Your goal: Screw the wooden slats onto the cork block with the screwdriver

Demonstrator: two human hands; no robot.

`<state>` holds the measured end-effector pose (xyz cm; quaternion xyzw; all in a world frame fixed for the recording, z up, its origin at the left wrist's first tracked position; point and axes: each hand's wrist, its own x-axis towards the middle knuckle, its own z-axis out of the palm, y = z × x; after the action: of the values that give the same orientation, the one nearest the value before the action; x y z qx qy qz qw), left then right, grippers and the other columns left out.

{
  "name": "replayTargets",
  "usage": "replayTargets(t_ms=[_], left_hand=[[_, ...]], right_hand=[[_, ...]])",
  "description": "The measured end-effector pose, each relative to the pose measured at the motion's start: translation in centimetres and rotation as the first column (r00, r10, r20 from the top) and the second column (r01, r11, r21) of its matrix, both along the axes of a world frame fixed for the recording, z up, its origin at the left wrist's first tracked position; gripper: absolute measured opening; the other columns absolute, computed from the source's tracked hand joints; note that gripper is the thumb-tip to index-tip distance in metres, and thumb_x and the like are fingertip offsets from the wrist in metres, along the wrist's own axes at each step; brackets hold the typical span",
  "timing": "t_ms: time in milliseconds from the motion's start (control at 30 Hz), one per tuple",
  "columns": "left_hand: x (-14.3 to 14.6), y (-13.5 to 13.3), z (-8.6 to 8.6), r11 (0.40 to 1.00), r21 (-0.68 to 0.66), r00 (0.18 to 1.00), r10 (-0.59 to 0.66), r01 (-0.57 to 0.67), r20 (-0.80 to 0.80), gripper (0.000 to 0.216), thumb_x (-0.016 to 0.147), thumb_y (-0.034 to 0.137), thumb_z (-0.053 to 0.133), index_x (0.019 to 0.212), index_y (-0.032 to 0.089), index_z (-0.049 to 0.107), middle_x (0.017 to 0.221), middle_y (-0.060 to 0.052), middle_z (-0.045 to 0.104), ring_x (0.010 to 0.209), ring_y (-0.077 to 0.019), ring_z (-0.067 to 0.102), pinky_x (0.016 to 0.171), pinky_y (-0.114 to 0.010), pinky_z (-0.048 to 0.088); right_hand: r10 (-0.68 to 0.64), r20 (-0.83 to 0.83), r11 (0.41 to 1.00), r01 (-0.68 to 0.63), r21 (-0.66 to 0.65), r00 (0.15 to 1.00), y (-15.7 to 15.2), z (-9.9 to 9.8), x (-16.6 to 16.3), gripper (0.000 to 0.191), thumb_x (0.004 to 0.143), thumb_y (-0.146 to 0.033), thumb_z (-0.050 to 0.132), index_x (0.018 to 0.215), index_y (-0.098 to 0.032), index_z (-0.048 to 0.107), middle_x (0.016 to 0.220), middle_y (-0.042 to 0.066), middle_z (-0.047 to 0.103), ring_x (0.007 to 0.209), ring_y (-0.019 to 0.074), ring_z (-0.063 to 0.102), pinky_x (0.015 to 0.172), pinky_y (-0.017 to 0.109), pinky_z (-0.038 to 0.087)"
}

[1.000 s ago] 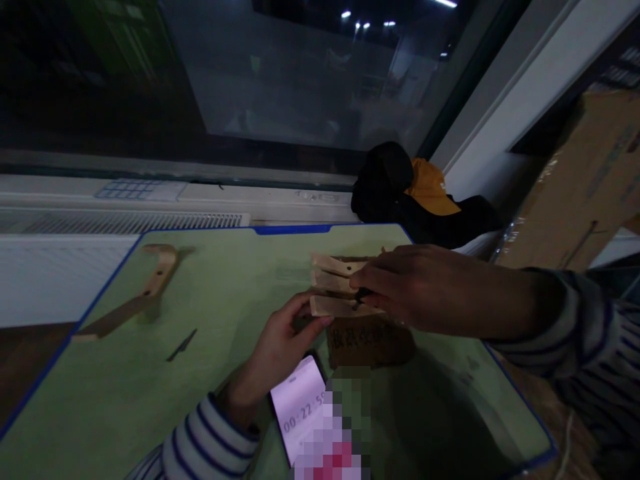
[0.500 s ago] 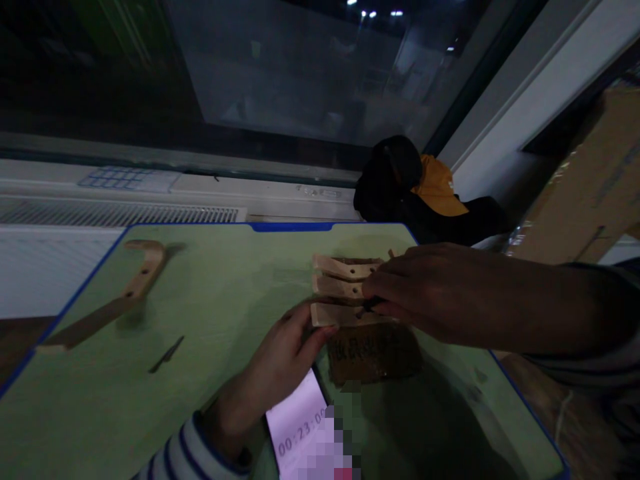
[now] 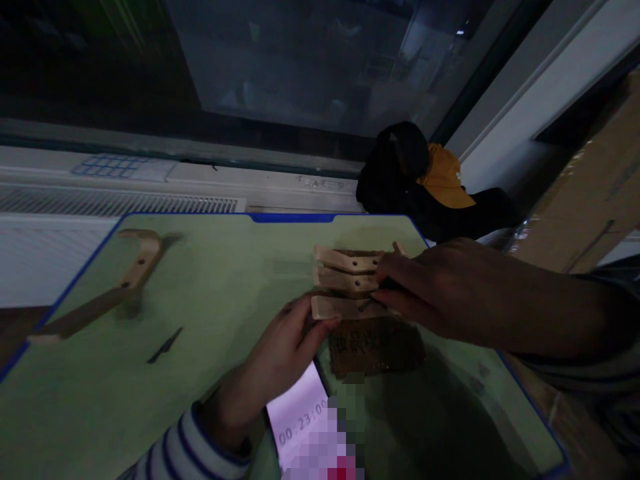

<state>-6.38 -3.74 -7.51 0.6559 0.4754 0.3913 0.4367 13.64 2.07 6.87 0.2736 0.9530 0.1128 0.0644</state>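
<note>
Three curved wooden hooks lie side by side: a far one (image 3: 340, 259), a middle one (image 3: 335, 277) and a near one (image 3: 333, 308). Screw holes show in the far two. My left hand (image 3: 283, 343) pinches the left end of the near hook between thumb and fingers. Over the right ends of the hooks, my right hand (image 3: 425, 283) is closed on a small dark, thin piece, perhaps a screw, whose tip points at the near hook's middle. My fingers hide most of it. Beneath the hooks lies a brown taped block (image 3: 375, 350) with dark writing.
Another wooden hook (image 3: 135, 270) with two holes lies at the table's left. Near it is a small dark pointed piece (image 3: 165, 345). A lit phone (image 3: 300, 413) showing a timer sits below my left hand. Behind the green table (image 3: 225, 260) are caps (image 3: 443, 177); a cardboard box (image 3: 595, 167) stands right.
The view has shifted slightly. My right hand has turned a little and sits slightly farther right over the hooks. My left hand keeps its pinch on the near hook.
</note>
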Motion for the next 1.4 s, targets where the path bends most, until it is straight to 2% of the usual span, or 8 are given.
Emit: replayTargets(t_ms=[167,333,500,633,767,967,1100,1400], left_hand=[[0.1,0.1,0.4,1.0,0.031,1.0,-0.004,0.004,0.022,0.018,0.091,0.028,0.05,0.106,0.018,0.054,0.104,-0.005,0.067,0.096,-0.0187,0.063,0.084,-0.031,0.05],[0.0,0.1,0.0,0.999,0.041,0.999,-0.005,0.004,0.033,0.019,0.091,0.029,0.05,0.107,0.019,0.054,0.102,-0.004,0.068,0.093,-0.0179,0.063,0.082,-0.03,0.05],[0.1,0.1,0.0,0.998,0.054,0.999,-0.016,0.013,0.049,0.019,0.092,0.027,0.05,0.108,0.018,0.054,0.102,-0.004,0.067,0.094,-0.0179,0.062,0.081,-0.03,0.05],[0.1,0.1,0.3,1.0,0.027,0.999,-0.015,0.014,0.042,0.019,0.091,0.025,0.051,0.109,0.019,0.054,0.105,-0.004,0.067,0.096,-0.0182,0.062,0.083,-0.031,0.05],[0.1,0.0,0.5,1.0,0.009,0.999,-0.017,0.017,0.038,0.019,0.092,0.026,0.051,0.11,0.02,0.054,0.107,-0.003,0.067,0.097,-0.0173,0.063,0.085,-0.03,0.05],[0.0,0.0,0.3,1.0,0.007,1.0,-0.012,0.012,0.011,0.02,0.092,0.03,0.051,0.11,0.021,0.054,0.107,-0.003,0.067,0.096,-0.0177,0.063,0.086,-0.031,0.05],[0.0,-0.1,0.3,1.0,0.006,1.0,-0.017,0.017,0.016,0.02,0.092,0.029,0.05,0.111,0.022,0.054,0.107,-0.002,0.067,0.098,-0.0178,0.063,0.085,-0.03,0.05],[0.0,0.0,0.0,1.0,-0.007,0.999,-0.022,0.022,0.024,0.018,0.093,0.03,0.049,0.111,0.027,0.052,0.108,0.0,0.065,0.099,-0.0169,0.061,0.086,-0.03,0.049]], right_hand=[[0.069,-0.012,0.997,-0.07,-0.037,0.998,0.5,0.1,0.2,0.028,0.096,-0.037,0.035,0.105,-0.018,0.052,0.069,0.002,0.063,0.047,0.0142,0.049,0.048,0.028,0.025],[0.113,-0.109,0.957,-0.138,-0.255,0.988,0.6,0.1,0.0,0.033,0.094,-0.029,0.04,0.124,-0.016,0.043,0.097,0.008,0.065,0.069,0.0166,0.06,0.058,0.027,0.039],[0.043,-0.165,0.921,-0.103,-0.375,0.985,0.8,-0.1,-0.1,0.025,0.096,-0.03,0.039,0.118,-0.023,0.049,0.092,0.003,0.066,0.069,0.0141,0.062,0.057,0.024,0.041],[-0.031,-0.171,0.923,-0.037,-0.384,0.985,0.9,-0.5,-0.1,0.015,0.093,-0.028,0.043,0.102,-0.021,0.054,0.078,0.0,0.065,0.056,0.012,0.058,0.049,0.023,0.035],[-0.11,-0.279,0.942,0.011,-0.335,0.954,0.3,-1.6,0.1,0.011,0.089,-0.023,0.049,0.098,-0.019,0.051,0.068,-0.001,0.062,0.053,0.0131,0.059,0.046,0.023,0.035],[-0.17,-0.387,0.974,0.096,-0.203,0.906,-1.0,-3.2,0.4,0.011,0.09,-0.021,0.046,0.1,-0.018,0.048,0.083,0.005,0.068,0.063,0.0177,0.066,0.053,0.027,0.046],[-0.122,-0.409,0.986,0.063,-0.155,0.904,-1.2,-3.5,0.7,0.019,0.091,-0.022,0.047,0.11,-0.017,0.048,0.095,0.008,0.068,0.072,0.0182,0.068,0.057,0.026,0.048],[-0.153,-0.362,0.918,-0.003,-0.396,0.92,-1.2,-2.2,1.2,0.037,0.094,-0.019,0.042,0.13,-0.02,0.038,0.115,0.006,0.064,0.094,0.013,0.065,0.076,0.02,0.051]])
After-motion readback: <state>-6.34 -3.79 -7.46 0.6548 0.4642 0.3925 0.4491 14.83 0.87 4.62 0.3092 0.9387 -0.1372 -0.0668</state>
